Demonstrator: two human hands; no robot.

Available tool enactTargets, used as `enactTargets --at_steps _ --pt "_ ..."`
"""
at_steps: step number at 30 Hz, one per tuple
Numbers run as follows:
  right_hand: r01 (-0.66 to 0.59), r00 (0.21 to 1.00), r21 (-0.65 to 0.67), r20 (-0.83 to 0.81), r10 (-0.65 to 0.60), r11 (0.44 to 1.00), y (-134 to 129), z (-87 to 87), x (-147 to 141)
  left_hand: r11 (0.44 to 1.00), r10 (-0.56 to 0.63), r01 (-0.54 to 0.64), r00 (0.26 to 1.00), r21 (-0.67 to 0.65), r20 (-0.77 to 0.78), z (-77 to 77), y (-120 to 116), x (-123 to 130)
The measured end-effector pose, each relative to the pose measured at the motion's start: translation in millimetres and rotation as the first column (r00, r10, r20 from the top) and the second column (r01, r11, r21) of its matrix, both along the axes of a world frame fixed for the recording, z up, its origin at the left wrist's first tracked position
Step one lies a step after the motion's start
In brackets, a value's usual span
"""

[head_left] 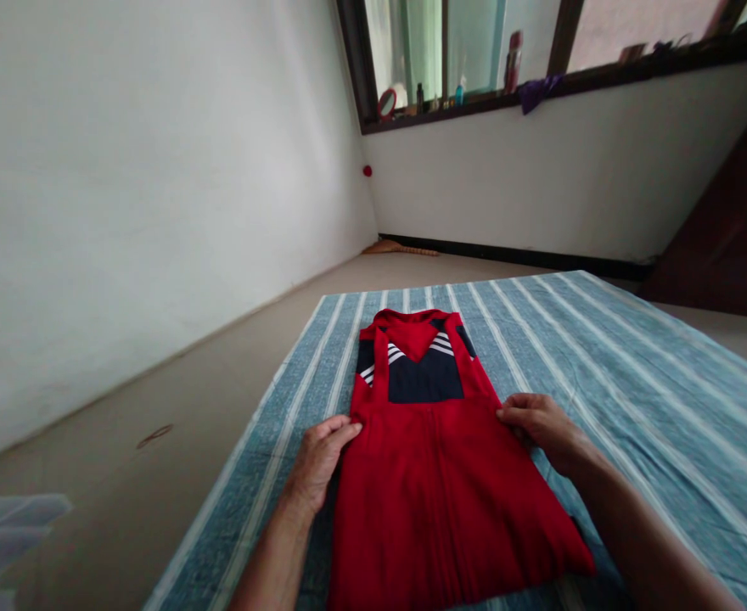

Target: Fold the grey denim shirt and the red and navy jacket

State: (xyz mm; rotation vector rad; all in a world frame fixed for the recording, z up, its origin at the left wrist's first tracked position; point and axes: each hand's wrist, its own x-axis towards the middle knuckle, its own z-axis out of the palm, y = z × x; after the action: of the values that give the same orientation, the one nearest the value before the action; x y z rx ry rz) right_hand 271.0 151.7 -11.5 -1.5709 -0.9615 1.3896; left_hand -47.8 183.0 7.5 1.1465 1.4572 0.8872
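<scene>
A red garment (430,492) with a dark panel and white stripes lies folded on the blue striped cloth (539,339). Its upper part shows a red collar edge at the far end, and its sides are folded inward. My left hand (319,454) pinches the left edge of the garment about midway along. Across from it, my right hand (539,424) pinches the right edge between thumb and fingers. The near part of the garment spreads wider toward the lower right.
A white wall (157,170) rises on the left. Behind, a window sill (463,109) holds bottles, a round mirror and a purple cloth. A thin loop (155,436) lies on the floor, and white material (4,535) shows at lower left.
</scene>
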Motion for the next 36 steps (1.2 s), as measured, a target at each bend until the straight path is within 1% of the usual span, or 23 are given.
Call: enactTargets --at_steps 5,7,10,14,16,18,20,23,27,32,36 --pt "0.064 0.998 0.017 -0.025 -0.064 0.998 0.7 0.0 -3.7 0.998 0.051 -0.051 0.999 -0.028 -0.007 1.3 -0.2 3.0" --pt "0.075 0.996 0.047 -0.042 -0.073 0.996 0.8 1.6 -3.9 0.996 0.088 -0.089 0.996 -0.024 -0.015 2.5 -0.4 5.0" --pt "0.097 0.995 0.084 -0.043 -0.094 0.992 1.0 2.5 -4.3 0.993 0.12 -0.12 0.991 0.001 -0.067 3.1 -0.2 7.3" --pt "0.135 0.988 0.116 0.058 -0.142 0.984 1.0 0.4 -6.8 0.986 0.159 -0.149 0.972 0.071 -0.17 4.9 0.0 10.0" --pt "0.13 0.98 0.165 0.125 -0.152 0.978 0.6 0.8 -7.8 0.979 0.182 -0.158 0.96 0.126 -0.211 6.6 -0.4 11.2" --pt "0.116 0.978 0.184 0.151 -0.145 0.976 0.0 2.5 -7.9 0.977 0.182 -0.146 0.952 0.156 -0.246 7.3 -0.8 11.5" --pt "0.111 0.986 0.136 0.106 -0.126 0.984 -0.5 4.0 -7.1 0.984 0.146 -0.113 0.954 0.137 -0.263 6.3 -0.7 10.6" --pt "0.1 0.995 0.005 -0.022 -0.1 0.995 -0.6 3.9 -4.3 0.995 0.092 -0.077 0.968 0.07 -0.235 2.9 0.4 7.6" --pt "0.066 0.991 -0.095 -0.108 -0.076 0.993 -0.8 0.9 0.7 0.996 0.094 -0.09 0.972 0.027 -0.216 1.1 2.0 5.1" --pt "0.01 0.99 -0.13 -0.141 -0.028 0.991 -1.8 -4.0 3.0 0.995 0.094 -0.095 0.979 0.001 -0.182 3.4 2.4 6.6" --pt "0.022 0.991 -0.105 -0.128 -0.036 0.994 -0.5 -6.0 0.9 0.995 0.096 -0.1 0.983 -0.014 -0.154 4.0 1.9 8.1"
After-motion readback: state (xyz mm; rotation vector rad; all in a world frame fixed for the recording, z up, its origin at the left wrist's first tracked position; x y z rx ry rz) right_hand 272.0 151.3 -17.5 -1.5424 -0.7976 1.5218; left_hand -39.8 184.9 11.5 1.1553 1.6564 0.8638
